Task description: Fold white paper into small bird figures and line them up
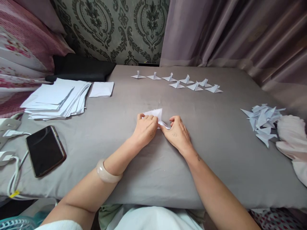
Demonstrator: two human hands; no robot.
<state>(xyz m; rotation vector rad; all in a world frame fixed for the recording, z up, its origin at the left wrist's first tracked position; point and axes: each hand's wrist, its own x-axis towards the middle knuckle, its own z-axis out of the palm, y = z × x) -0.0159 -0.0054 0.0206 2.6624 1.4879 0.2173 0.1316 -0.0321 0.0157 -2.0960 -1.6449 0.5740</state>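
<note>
We grasp the paper (157, 112) low over the table's (216, 150) middle with our left hand (146, 129), probably to steady it; our right hand's (177, 134) thumb touches its near edge, though whether those fingers grip, we cannot tell. Folded birds (177, 85) stand behind, seemingly leaving working room.

The person wears a white top (155, 219) and a glossy, pale, rounded bangle (106, 174) on the left forearm (80, 193). Small dark markings (175, 134) dot the right hand (177, 132) and wrist (193, 154).
</note>
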